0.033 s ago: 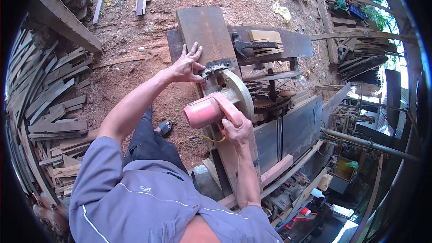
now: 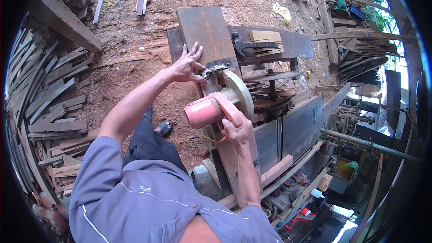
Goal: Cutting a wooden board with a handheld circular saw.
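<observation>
A circular saw (image 2: 201, 114) with a dusty pink motor housing and a pale round blade guard rests on a wide brown board (image 2: 207, 31). My right hand (image 2: 238, 131) is wrapped round its rear handle. At the front of the saw, my left hand (image 2: 185, 67) lies with fingers spread over the board's left edge, its thumb by the saw's metal base plate. The blade is hidden under the guard and base. A yellow cord (image 2: 218, 140) hangs below the motor.
A hammer (image 2: 258, 45) and thin wood pieces (image 2: 265, 36) lie on the bench to the right. Toothed discs (image 2: 270, 103) stand beside the saw. Stacked timber offcuts (image 2: 58, 126) fill the left side, and sawdust (image 2: 126, 76) covers the floor. A metal pipe (image 2: 369, 144) crosses at right.
</observation>
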Demonstrator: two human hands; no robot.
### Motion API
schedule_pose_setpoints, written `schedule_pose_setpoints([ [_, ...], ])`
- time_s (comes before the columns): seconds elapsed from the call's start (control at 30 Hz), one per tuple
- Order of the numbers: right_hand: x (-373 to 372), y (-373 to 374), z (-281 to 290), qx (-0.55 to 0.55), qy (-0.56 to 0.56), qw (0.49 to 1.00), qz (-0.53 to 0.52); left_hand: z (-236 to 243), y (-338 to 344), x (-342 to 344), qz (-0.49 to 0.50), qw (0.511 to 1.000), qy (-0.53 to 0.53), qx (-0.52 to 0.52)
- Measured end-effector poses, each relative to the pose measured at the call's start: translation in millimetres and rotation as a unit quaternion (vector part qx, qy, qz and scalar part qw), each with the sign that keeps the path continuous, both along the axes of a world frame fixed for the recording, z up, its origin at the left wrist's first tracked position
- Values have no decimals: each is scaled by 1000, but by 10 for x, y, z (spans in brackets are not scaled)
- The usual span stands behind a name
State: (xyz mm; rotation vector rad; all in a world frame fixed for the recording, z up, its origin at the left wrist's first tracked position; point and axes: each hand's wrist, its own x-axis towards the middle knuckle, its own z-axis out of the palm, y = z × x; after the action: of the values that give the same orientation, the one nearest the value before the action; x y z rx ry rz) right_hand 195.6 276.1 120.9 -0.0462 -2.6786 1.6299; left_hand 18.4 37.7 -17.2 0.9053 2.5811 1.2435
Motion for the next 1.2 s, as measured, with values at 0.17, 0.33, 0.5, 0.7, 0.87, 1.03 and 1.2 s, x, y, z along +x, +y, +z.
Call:
schedule_pose_setpoints([
  [0.17, 4, 16, 17, -5, -28, 1000, 2, 36, -27, -15, -1, 1000, -22, 11],
  [0.33, 35, 46, -11, 22, 5, 1000, 9, 59, -41, -30, -8, 999, -42, 32],
  [0.5, 40, 67, -102, 13, -22, 1000, -5, 53, -31, -24, -8, 999, -42, 20],
  [0.7, 36, 32, -33, 2, -83, 996, -32, 16, 16, 2, 5, 999, -37, 13],
  [0.87, 2, 5, -15, 22, -45, 999, -19, 37, 62, 26, 7, 999, -21, -24],
  [1.03, -17, 9, -61, 22, -24, 999, -13, 114, 89, 89, 3, 997, 15, -74],
  [1.2, 6, 86, -153, -6, -65, 998, -20, 59, 206, 100, 12, 996, 15, -92],
])
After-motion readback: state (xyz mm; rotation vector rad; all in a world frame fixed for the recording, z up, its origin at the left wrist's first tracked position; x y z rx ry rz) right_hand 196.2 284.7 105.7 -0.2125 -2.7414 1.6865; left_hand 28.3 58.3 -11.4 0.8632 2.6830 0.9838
